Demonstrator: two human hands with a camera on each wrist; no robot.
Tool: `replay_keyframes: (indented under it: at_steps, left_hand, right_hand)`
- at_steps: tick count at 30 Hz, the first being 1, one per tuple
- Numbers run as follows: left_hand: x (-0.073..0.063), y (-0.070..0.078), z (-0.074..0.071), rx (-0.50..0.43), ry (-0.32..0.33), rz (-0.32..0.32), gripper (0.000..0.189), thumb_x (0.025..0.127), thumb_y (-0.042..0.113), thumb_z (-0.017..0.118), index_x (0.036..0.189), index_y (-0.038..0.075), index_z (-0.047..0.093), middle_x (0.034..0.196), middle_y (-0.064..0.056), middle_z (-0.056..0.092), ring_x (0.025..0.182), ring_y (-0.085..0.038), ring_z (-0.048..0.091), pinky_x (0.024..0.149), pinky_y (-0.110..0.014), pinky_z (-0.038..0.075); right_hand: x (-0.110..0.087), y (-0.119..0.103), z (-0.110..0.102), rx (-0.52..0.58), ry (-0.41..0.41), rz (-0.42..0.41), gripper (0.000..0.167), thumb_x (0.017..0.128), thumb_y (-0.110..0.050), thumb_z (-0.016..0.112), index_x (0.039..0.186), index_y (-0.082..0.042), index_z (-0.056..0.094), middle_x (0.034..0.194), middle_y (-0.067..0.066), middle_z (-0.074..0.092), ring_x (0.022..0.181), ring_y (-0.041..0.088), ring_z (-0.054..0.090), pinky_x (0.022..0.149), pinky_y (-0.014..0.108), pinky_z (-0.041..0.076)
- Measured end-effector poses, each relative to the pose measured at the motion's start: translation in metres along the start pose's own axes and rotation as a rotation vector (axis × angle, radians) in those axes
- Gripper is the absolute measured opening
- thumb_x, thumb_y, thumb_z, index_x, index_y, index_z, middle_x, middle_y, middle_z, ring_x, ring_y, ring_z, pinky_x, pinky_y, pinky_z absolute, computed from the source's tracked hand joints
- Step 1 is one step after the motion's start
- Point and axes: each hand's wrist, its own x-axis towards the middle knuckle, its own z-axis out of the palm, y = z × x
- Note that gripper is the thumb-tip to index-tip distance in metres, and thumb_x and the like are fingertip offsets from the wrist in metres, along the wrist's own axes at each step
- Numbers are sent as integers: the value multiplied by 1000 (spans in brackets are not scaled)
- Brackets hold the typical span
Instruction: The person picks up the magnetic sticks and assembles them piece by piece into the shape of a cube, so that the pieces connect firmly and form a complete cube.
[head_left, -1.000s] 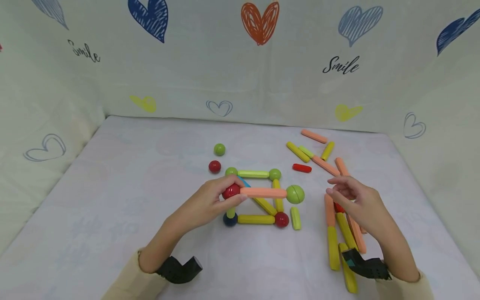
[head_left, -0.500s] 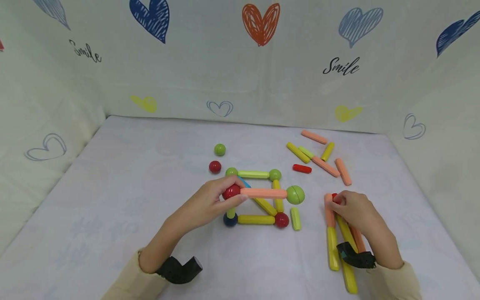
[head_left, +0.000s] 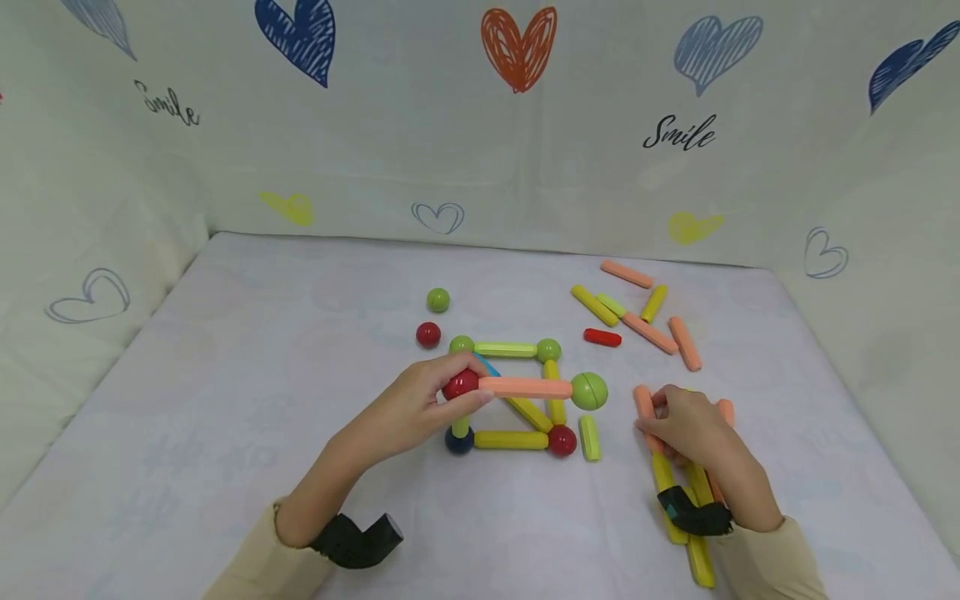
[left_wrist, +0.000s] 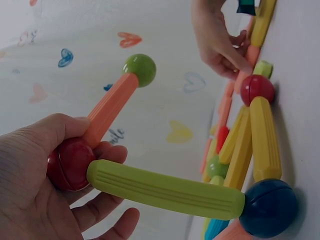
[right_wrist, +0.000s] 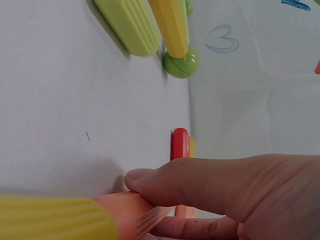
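Observation:
My left hand grips a red ball above the table. A salmon magnetic rod runs from that ball to a green ball at its free end. A curved green rod slopes from the red ball down to a dark blue ball, a corner of the flat frame of rods and balls. Over the pile at right, my right hand pinches another salmon rod between thumb and fingers. This rod meets a yellow rod end to end.
A loose green ball and a red ball lie behind the frame. A short green rod is right of it. Several rods, among them a short red rod, lie at the back right. More yellow rods lie under my right forearm.
My right hand has come down onto the pile and moved left, taking hold of the salmon rod, whose far end has swung left. The left hand has kept its place.

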Motion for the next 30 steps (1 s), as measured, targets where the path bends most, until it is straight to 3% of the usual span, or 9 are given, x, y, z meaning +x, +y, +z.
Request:
replay_keyframes:
  at_steps: [5, 10, 21, 25, 30]
  left_hand:
    - [0, -1, 0, 0, 1, 4, 21, 90, 27, 61, 106, 14, 57, 75, 1, 50, 63, -12, 50, 53, -21, 43]
    - [-1, 0, 0, 1, -1, 2, 22, 90, 28, 61, 106, 14, 57, 76, 1, 51, 64, -12, 51, 54, -21, 44]
    - [0, 1, 0, 7, 1, -8, 22, 90, 28, 61, 106, 14, 57, 77, 1, 52, 64, -12, 51, 54, -22, 45]
    - [0, 1, 0, 8, 2, -8, 21, 90, 27, 61, 106, 14, 57, 76, 1, 51, 64, -12, 51, 54, -22, 44]
    - [0, 0, 0, 9, 4, -3, 21, 90, 26, 61, 106, 13, 58, 77, 1, 52, 65, -12, 51, 54, -21, 43]
  right_hand:
    - [-2, -4, 1, -9, 12, -24, 45, 88, -20, 60, 118, 10, 45, 60, 4, 53, 47, 15, 51, 49, 26, 42]
    - [-3, -7, 1, -24, 78, -50, 44, 90, -19, 56, 120, 7, 39, 66, 6, 51, 47, 16, 48, 48, 27, 40]
    - [-5, -15, -1, 39, 345, -167, 43, 93, -18, 55, 123, 4, 34, 87, 14, 54, 55, 15, 49, 50, 25, 44]
    - [-9, -17, -1, 114, 323, -216, 47, 93, -19, 57, 126, 2, 32, 101, 15, 52, 60, 15, 55, 53, 25, 49]
    - [-19, -25, 2, 204, 253, -336, 44, 91, -18, 60, 124, -3, 35, 105, 13, 53, 65, 17, 62, 56, 23, 52]
